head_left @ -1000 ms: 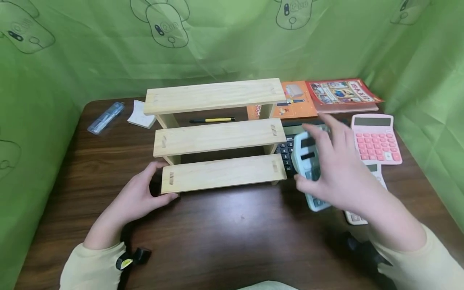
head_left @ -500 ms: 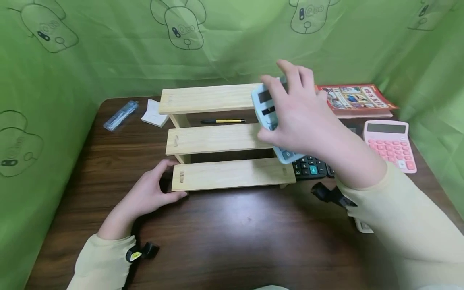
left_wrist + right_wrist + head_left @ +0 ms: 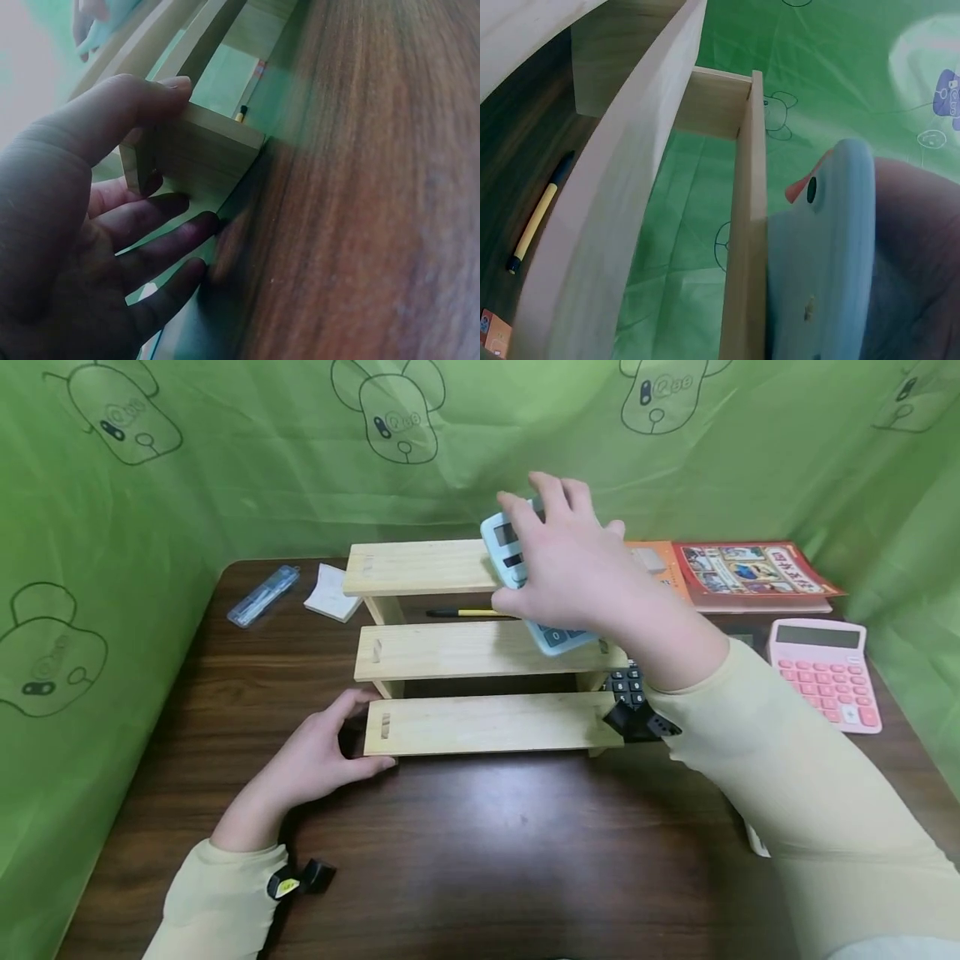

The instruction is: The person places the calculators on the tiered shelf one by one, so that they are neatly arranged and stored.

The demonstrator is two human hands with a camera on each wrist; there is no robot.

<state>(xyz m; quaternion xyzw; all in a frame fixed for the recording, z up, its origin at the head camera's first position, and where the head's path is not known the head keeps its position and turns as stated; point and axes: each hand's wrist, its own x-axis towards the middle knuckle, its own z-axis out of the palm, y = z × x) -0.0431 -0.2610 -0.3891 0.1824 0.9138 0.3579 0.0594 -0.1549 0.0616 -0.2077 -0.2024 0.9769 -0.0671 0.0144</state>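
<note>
Over wooden rack (image 3: 442, 652), our right hand (image 3: 566, 552), curled, grips blue calculator (image 3: 817, 259) just swung leftward; carry looks nearly done; our left hand (image 3: 318, 756) pinches rack's end.

- Open room was left on the near middle of the table (image 3: 487, 860), between the left sleeve (image 3: 225, 893) and the right sleeve (image 3: 810, 793).
- The left end of the bottom plank (image 3: 487, 727) was blocked by the left hand (image 3: 315, 756).
- Narrow gaps were left between the bottom, middle (image 3: 450, 652) and top planks (image 3: 420, 568); a pen (image 3: 465, 612) was seen through the farther one.
- To the right, the planks were partly covered by the right hand (image 3: 562, 560) and blue calculator (image 3: 510, 556).
- Farther right, passage was obstructed by the pink calculator (image 3: 825, 672) and red book (image 3: 757, 577).
- The far side was closed off by green cloth (image 3: 487, 485).
</note>
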